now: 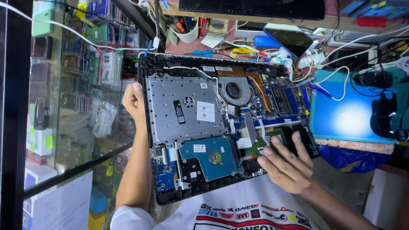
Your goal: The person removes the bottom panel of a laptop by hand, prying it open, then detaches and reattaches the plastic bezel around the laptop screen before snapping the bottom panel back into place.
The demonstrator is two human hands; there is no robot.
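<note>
Opened laptop (213,123) above cluttered workbench (255,47)

Lighting: bright and even over my opened laptop (213,123), whose circuit boards and metal plate read sharp. Strongest source: a lamp out of sight at the right, burning a white glare patch into the blue mat (349,119), detail lost there. Glass cabinet (76,106) at my left: dimmer, hazed with pale reflections, its contents soft. Dark frame bar at the far left edge: nearly black. Shadows: faint, short, under my right hand (286,166). Blur: slight at that hand's fingertips; background clutter on the counter (221,42) stays fairly crisp. Edges lean mildly.
</note>
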